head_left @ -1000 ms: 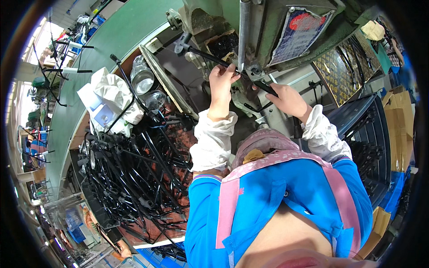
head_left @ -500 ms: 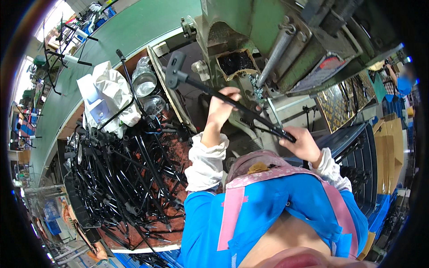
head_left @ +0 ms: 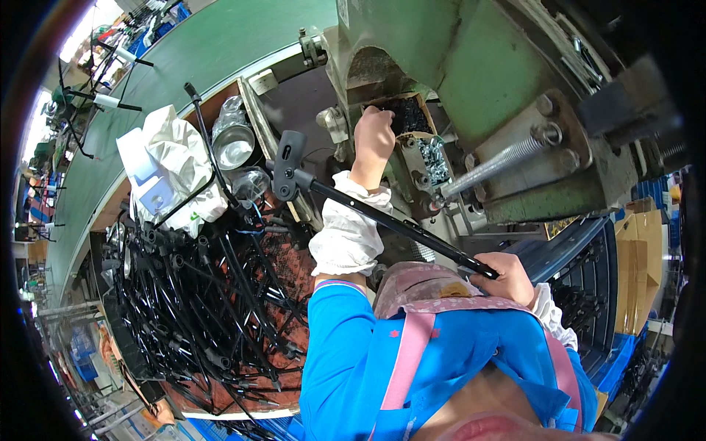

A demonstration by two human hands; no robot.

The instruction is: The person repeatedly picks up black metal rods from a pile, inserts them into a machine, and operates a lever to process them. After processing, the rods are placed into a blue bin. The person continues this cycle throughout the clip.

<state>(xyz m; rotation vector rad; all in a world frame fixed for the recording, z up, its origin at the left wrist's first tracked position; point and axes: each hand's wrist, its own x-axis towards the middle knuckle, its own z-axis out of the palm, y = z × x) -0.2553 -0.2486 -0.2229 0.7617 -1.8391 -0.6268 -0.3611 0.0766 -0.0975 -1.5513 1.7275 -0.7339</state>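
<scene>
My right hand (head_left: pixel 507 278) is closed around the lower end of a long black metal tube (head_left: pixel 397 226). The tube slants up to the left, past my left forearm, and ends in a grey-black jointed plastic fitting (head_left: pixel 289 165). Farther up, my left hand (head_left: pixel 373 140) reaches to a box of small black parts (head_left: pixel 409 116). Its fingers look curled at the box's near left side; the fingertips are hidden, so what they hold does not show. Beside that box lie small silvery fasteners (head_left: pixel 434 158) in an open tray.
A green machine (head_left: pixel 478 81) with a large spring (head_left: pixel 500 163) stands at the upper right. At the left, many black tubes (head_left: pixel 198 294) are heaped on a reddish surface. A metal bowl (head_left: pixel 234 146) and white bag (head_left: pixel 176 143) lie beyond, near a green conveyor (head_left: pixel 243 33).
My left hand has let go of the tube and moved up to the box of black parts. The tube has shifted down a little in my right hand; the view has swung slightly.
</scene>
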